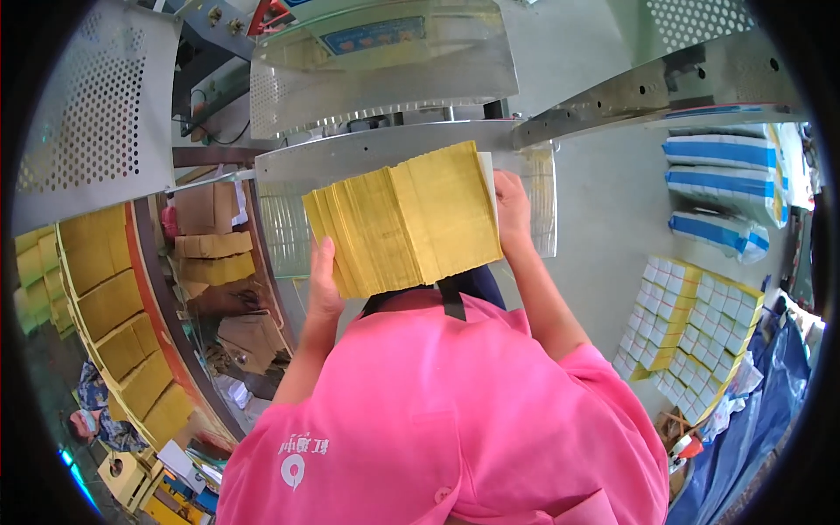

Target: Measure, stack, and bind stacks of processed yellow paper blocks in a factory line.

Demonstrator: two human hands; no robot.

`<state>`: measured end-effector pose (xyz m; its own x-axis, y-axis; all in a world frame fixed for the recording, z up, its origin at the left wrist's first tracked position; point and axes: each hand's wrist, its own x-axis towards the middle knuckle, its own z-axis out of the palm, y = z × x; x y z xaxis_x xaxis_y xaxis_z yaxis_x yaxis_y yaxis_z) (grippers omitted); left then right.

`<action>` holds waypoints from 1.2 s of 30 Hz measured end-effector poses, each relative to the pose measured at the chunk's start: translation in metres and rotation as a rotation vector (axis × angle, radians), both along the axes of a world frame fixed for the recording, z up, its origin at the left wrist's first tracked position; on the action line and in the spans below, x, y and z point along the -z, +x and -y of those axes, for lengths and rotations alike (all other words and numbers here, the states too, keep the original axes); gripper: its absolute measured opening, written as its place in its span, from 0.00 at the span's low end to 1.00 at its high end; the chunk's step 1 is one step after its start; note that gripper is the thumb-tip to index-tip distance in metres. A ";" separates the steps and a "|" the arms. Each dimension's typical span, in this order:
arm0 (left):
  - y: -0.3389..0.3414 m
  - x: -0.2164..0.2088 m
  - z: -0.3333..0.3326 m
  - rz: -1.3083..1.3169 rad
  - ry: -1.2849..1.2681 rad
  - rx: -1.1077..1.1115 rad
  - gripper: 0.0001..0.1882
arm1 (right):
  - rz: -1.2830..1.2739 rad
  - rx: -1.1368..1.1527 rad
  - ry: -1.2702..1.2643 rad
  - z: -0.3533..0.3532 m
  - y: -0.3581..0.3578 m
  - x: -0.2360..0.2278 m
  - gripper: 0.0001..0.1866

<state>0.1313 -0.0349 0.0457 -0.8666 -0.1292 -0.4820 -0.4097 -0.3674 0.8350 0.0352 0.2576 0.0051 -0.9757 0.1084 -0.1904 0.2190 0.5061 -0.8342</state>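
While both hands are raised in front of the chest, the stack of yellow paper sheets [404, 219] sits between them at the centre of the frame, just above the pink shirt [446, 411].

Obs 1. Left hand [324, 284] clamps the lower left end of the stack, thumb lying up along the near face. Right hand [512, 210] clamps the right end, fingers wrapped behind. Both hands are closed on the stack, 1 at each end, held well apart by its width.

Obs 2. Long axis of the stack runs left to right across the frame, tilted so the right end rides higher than the left. Sheets are fanned at the left end, with stepped edges showing; the right part looks squared up.

Obs 3. Neither hand is clearly nearer; both touch the stack. It lies directly ahead of the body, just below the curved metal machine guard [385, 144] at upper centre. Whether the top edge of the stack touches the guard cannot be told.

Obs 4. Hidden or unclear: right fingertips are behind the paper; the underside of the stack is covered by the shirt and a dark strap. The perforated metal panel [96, 122] at upper left bends with the lens. Yellow bundles [114, 306] at the left edge and white-and-yellow packs [691, 332] on the floor at lower right are small and partly cut off.
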 end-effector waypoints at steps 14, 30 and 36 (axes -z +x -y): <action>0.001 -0.002 -0.005 0.017 -0.010 -0.053 0.28 | 0.220 -0.021 -0.748 -0.007 0.011 -0.046 0.25; -0.012 -0.014 0.035 0.303 0.040 -0.109 0.26 | 0.473 0.105 -0.728 -0.007 0.001 -0.055 0.17; -0.027 -0.004 0.022 0.316 -0.098 0.104 0.23 | 0.410 -0.034 -0.626 0.011 -0.005 -0.044 0.14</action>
